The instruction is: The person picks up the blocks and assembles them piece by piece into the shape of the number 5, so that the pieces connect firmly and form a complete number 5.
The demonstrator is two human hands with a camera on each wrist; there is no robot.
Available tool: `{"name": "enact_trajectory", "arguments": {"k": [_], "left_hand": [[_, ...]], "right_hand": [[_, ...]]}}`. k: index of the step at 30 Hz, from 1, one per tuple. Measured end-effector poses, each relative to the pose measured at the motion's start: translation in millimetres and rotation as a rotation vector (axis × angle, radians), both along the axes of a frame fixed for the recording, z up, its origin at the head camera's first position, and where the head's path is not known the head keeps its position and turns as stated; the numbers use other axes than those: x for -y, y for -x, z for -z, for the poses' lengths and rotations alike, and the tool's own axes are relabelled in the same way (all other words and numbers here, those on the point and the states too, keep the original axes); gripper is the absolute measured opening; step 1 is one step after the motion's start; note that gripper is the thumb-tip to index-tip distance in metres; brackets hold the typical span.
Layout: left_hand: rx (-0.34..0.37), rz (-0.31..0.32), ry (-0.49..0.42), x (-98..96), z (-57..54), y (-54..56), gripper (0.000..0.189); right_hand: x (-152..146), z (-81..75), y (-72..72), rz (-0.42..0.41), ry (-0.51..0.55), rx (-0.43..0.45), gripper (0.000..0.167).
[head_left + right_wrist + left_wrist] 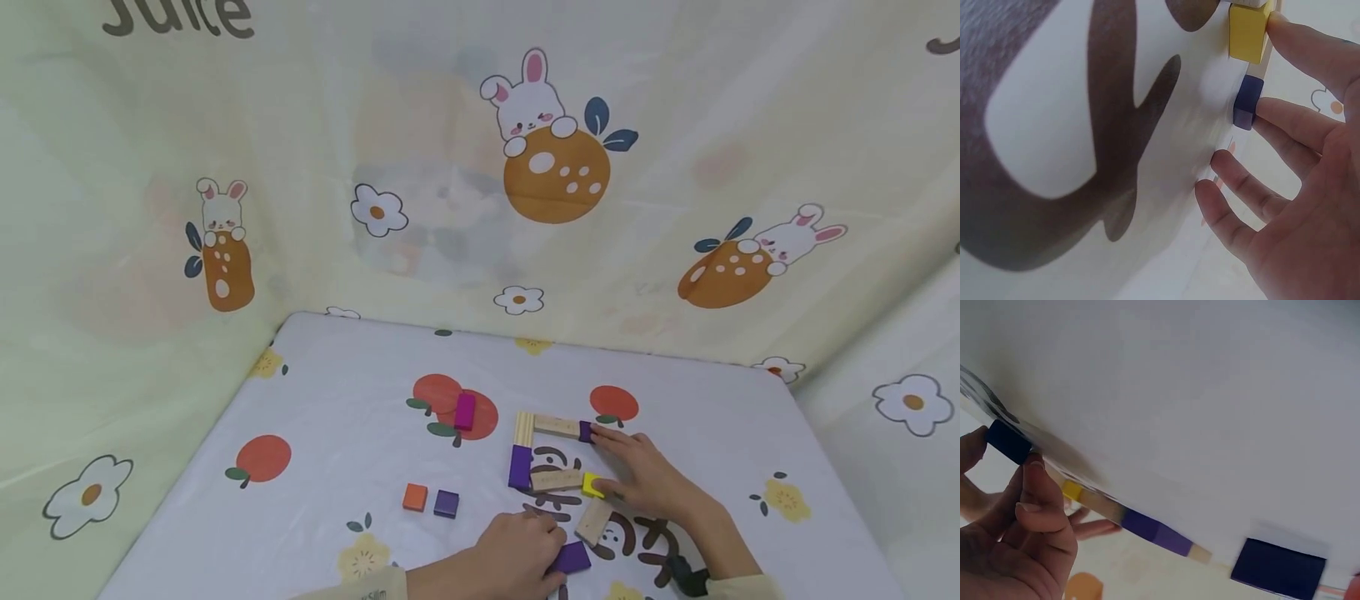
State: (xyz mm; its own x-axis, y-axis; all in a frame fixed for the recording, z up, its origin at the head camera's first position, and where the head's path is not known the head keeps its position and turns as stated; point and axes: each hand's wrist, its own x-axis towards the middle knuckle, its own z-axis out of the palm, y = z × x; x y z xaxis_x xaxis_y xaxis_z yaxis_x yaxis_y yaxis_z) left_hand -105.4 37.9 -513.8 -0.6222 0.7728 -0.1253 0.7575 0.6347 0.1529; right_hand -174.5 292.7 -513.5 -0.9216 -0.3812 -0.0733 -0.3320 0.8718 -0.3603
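Note:
My left hand [520, 552] pinches a purple block [572, 557] at the near side of the table; in the left wrist view this block [1010, 442] looks dark blue between thumb and fingers. With its fingers spread, my right hand [651, 477] touches a yellow block [592, 485] with the thumb and a small purple block [586, 431] with a fingertip. These two blocks belong to an outline of blocks lying flat, along with wooden blocks [557, 427], [557, 481] and a standing-out purple block [520, 467] at its left side. A slanted wooden block [593, 522] lies between the hands.
Left of the outline lie an orange block [415, 497] and a dark purple block [446, 503]. Farther back is a magenta block [465, 412]. The table [337, 400] has a printed white cloth, with patterned curtains [315, 125] behind and at the sides.

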Motion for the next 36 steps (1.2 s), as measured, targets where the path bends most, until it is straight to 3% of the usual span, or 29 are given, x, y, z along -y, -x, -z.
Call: {"name": "enact_trajectory", "arguments": {"k": [9, 21, 36], "left_hand": [[-0.001, -0.014, 0.013, -7.0, -0.3, -0.2, 0.041], [0.081, -0.062, 0.015, -5.5, -1.5, -1.6, 0.041], [0.078, -0.066, 0.0, -14.8, 5.1, -2.8, 0.042]], "right_hand": [[0.3, -1.5, -1.0, -0.001, 0.005, -0.003, 0.072], [1.8, 0.7, -0.1, 0.022, -0.006, 0.025, 0.074], [3.2, -0.5, -1.9, 0.019, -0.011, 0.012, 0.074]]}}
